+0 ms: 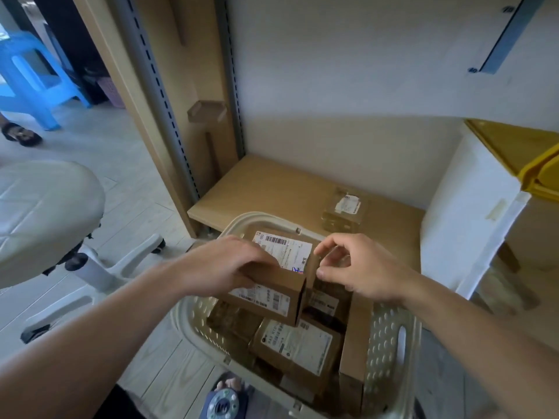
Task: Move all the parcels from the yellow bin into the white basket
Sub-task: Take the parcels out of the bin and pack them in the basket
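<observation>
My left grip (223,264) grasps a brown parcel (269,293) above the white basket (390,337), long axis left to right, its label facing me, print unreadable. My right grip (360,267) is half curled beside it, holding nothing. The yellow bin (535,158) stands at the shelf's right edge.

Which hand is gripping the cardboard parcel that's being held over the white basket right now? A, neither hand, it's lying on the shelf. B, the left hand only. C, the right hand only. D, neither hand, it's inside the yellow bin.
B: the left hand curls over the top of the cardboard parcel above the white basket, while the right hand hovers beside it with fingers loosely curled, holding nothing.
</observation>
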